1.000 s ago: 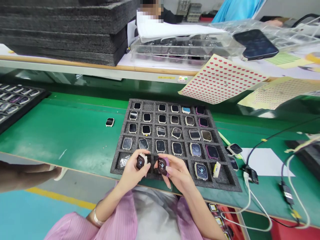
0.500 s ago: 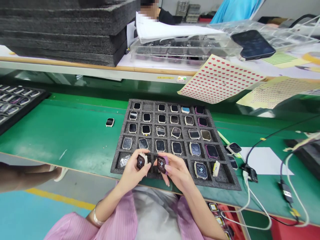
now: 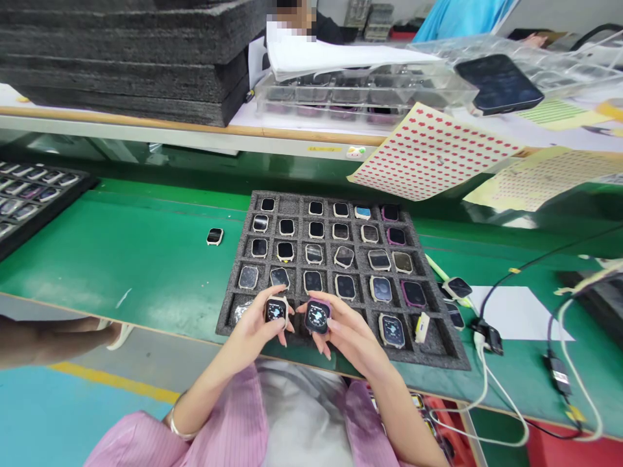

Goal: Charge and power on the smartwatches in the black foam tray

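My left hand is closed around a smartwatch with a pale case, its lit screen facing up. Beside it, my right hand grips a smartwatch with a purple case, whose screen is also lit with a watch face. Both watches are strapless and held a small gap apart over the front edge of a dark grey foam tray. The tray's compartments hold many watch bodies, mostly pale-cased and some purple, such as one purple watch at the right. The compartments right under my hands are partly hidden.
A single pale watch lies on the green table left of the tray. Cables with a black connector and white paper lie to the right. Stacked black foam and clear plastic trays occupy the shelf above.
Both watches have been tilted so that their screens face up more squarely, and the watch faces now show brighter. My hands stay over the tray's front edge.
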### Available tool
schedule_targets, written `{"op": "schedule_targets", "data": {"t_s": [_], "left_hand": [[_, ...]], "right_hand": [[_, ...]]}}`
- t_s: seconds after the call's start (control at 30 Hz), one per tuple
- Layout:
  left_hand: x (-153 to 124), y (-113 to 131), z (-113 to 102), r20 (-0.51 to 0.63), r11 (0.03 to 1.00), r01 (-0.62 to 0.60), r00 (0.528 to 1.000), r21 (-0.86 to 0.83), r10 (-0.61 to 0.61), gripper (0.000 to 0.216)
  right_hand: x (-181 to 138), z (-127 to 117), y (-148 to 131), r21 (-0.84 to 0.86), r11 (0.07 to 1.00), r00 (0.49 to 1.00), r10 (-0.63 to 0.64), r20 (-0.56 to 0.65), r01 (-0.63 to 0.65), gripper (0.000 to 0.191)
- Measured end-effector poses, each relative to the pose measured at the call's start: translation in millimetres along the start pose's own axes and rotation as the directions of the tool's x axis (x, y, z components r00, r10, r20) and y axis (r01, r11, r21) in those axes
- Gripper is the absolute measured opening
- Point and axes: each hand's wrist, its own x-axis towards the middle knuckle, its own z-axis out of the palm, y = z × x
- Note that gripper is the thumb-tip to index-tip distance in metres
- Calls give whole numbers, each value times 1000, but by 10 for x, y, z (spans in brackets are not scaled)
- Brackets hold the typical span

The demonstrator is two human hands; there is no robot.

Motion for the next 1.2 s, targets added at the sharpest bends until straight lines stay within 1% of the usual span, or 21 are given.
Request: {"op": "schedule_targets", "data": {"t_s": [0.07,0.17,0.23,0.47,0.77,0.93,1.0,1.07,1.2], "left_hand": [[-11,13,-42,7,999,27,1000,-45,-27,49],[-25,26,-77,-3,996,44,999,-77,-45,47],[-28,32,-80,-7,995,55,998,-79,-55,47],[-12,17,-80,0,996,56,998,-68,-56,46],[-1,-22,-98,13,998,54,999,-45,-53,45],[3,-26,-88,32,999,36,999,-23,-35,45],[-4,-13,-85,35,1000,25,999,-6,-25,47],[-18,6,-92,31,1000,18,999,8,-18,50],[-52,54,-147,14,1000,3,1000,14,-3,56]], "right_hand": [[-6,-6,10,-31,999,1000,-19,-22,18,43],[-8,5,43,-79,997,997,-28,-70,22,52],[-8,16,66,-90,996,996,-24,-88,16,55],[-8,38,92,-98,993,992,-82,-97,72,43],[2,56,89,-128,989,987,-90,-134,73,38],[-3,75,113,-213,975,980,-103,-172,65,41],[-15,91,108,-244,967,980,-119,-160,77,41],[-37,111,83,-274,958,984,-128,-126,89,47],[-74,143,12,-382,923,996,-77,-36,57,71]]}}
